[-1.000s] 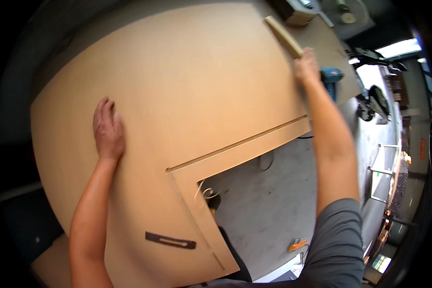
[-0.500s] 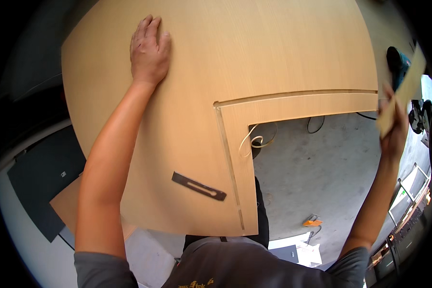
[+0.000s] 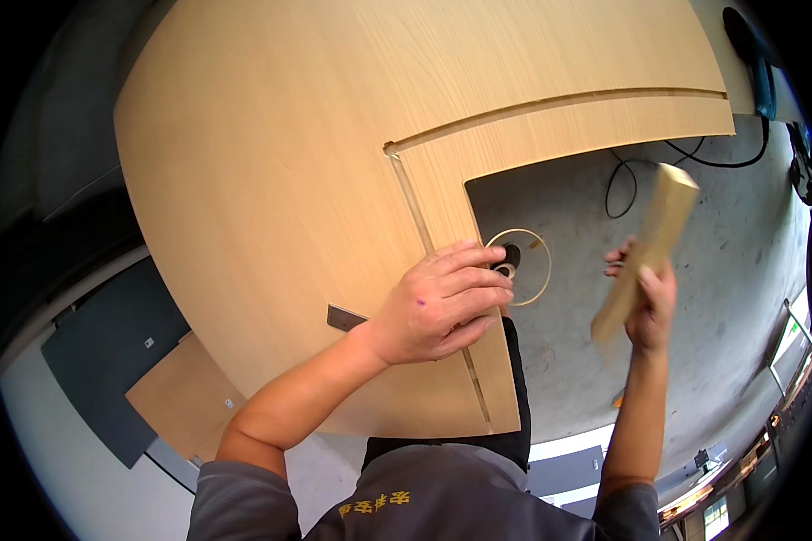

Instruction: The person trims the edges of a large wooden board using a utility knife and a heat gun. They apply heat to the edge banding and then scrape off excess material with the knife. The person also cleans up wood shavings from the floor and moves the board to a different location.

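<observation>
The left hand [image 3: 442, 307] is resting palm down, fingers spread flat, on the near right edge of a large pale wooden board [image 3: 271, 180] with an L-shaped groove cut into it. To the right, the right hand [image 3: 648, 302] is gripping a short light wooden block [image 3: 648, 248], tilted upward over the grey concrete floor [image 3: 713, 270]. Farther off, a black cable [image 3: 641, 171] is lying on the floor.

A woodworking workshop: a big cut wooden panel [image 3: 316, 162], a bare concrete floor [image 3: 695, 270], trailing power cables [image 3: 622, 180].

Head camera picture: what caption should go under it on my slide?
Left hand on a big board, right hand holding a wood strip.
</observation>
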Tool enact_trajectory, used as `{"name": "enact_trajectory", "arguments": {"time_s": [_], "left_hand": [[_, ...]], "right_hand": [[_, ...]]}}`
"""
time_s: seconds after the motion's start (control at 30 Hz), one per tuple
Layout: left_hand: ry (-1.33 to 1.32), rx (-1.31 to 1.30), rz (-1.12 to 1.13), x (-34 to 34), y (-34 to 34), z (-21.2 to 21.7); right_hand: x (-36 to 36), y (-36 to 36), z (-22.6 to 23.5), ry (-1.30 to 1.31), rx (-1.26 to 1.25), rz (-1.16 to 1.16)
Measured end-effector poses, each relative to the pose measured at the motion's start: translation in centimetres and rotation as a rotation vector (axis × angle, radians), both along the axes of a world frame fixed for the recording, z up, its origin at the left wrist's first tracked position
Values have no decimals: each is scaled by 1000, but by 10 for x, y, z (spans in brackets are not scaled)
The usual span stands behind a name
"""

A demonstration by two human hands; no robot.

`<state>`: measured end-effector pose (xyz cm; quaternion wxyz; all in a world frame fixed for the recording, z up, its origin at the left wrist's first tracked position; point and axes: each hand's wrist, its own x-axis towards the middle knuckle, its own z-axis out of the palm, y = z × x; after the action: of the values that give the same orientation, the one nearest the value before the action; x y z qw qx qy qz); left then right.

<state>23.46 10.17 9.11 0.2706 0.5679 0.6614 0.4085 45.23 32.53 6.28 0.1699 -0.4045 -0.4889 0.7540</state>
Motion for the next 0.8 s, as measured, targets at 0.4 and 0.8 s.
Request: {"name": "enact_trajectory", "arguments": {"time_s": [0.4,0.8], "left_hand": [[-165,-170,331,-23,-27,13],[-668,100,187,-42,-21,28]], "right_hand": [[-66,-101,-53,-177,-232,330],[-68,-102,-10,-122,-247,309]]}}
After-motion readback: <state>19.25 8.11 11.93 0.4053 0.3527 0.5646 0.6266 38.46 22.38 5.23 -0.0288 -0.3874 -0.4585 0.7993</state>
